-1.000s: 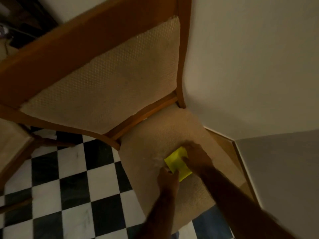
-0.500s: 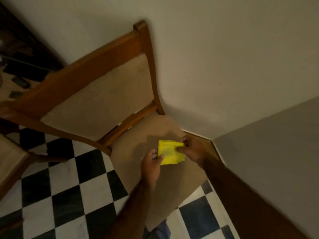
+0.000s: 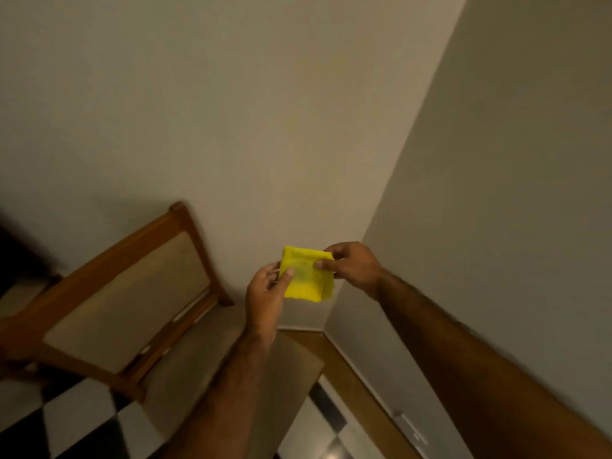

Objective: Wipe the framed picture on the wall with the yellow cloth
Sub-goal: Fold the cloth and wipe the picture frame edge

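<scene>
Yellow cloth [image 3: 306, 276], folded square, pinched between left hand [image 3: 265, 293] and right hand [image 3: 352, 265].

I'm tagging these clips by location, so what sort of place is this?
Most likely a room corner in a home, perhaps a dining area. A wooden chair with a padded back stands against a plain painted wall, above a black-and-white checkered floor with a wooden skirting board.

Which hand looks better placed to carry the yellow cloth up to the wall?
Probably the right hand: it pinches the yellow cloth along its upper edge, whereas the left hand sits lower, thumb on the near side. No framed picture is in view, so this is tentative.
</scene>
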The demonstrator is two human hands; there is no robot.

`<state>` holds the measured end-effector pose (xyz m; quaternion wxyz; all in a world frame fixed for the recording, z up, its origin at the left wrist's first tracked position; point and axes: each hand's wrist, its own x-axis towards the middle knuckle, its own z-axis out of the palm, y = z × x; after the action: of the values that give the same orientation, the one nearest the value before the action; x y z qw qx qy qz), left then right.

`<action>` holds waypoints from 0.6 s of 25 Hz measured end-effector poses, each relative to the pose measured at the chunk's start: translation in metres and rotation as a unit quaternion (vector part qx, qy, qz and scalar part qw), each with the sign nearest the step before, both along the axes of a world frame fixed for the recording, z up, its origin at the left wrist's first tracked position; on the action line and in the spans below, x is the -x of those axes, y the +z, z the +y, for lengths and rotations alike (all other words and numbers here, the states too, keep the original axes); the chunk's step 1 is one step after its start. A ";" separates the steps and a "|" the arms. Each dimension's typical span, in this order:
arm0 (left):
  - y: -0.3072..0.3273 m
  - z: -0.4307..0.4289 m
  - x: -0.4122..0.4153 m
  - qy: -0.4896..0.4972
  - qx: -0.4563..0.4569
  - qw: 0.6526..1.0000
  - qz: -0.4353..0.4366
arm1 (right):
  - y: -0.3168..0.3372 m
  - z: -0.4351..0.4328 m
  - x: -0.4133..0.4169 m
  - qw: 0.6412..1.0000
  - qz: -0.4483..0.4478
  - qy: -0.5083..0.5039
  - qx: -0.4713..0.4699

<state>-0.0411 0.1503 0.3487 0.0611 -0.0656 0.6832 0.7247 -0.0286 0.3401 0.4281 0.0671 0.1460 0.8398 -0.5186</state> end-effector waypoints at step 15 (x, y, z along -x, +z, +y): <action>0.374 0.187 -0.055 -0.195 -0.026 0.929 0.312 | 0.380 0.148 -0.163 0.935 0.258 -0.168 -0.175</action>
<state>0.0136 0.3375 0.7231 -0.0138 0.2998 0.6482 0.6998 0.1345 0.4884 0.8084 -0.2660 0.1555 0.8690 -0.3872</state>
